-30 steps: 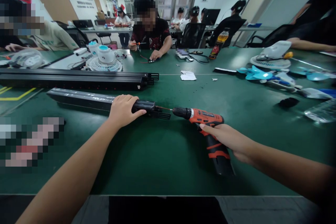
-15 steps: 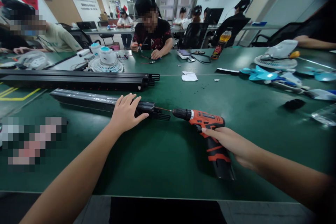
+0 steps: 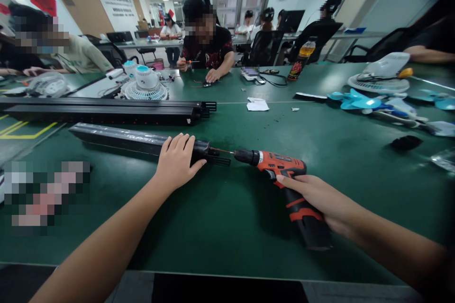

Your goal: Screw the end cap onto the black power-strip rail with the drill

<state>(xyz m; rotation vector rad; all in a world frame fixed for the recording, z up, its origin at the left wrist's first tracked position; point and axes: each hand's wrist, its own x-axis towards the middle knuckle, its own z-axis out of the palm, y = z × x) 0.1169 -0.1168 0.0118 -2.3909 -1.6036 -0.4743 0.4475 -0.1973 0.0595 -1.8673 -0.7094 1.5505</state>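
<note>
My left hand [image 3: 177,161] is laid across a long black bar [image 3: 117,136] close to its right end, fingers over the top and thumb on the near side. Pronged black pieces stick out of that end. In my right hand [image 3: 313,189] is a red and black cordless drill [image 3: 280,163], my fingers wrapped round its handle near the trigger. The drill's chuck points left at the bar's end. A thin reddish line runs between the two, and I cannot tell whether it is the bit or a wire.
More black bars [image 3: 106,112] lie behind. Fan parts [image 3: 146,86] stand at the back left, with a fan base [image 3: 380,78] and blue blades [image 3: 355,99] at the right. White paper [image 3: 258,104] lies mid-table. A co-worker [image 3: 208,38] sits opposite, near a bottle [image 3: 301,61].
My left hand has shifted slightly right along the bar, its fingers closer together. The drill's handle has swung a little to the right and down, while its chuck stays almost in place.
</note>
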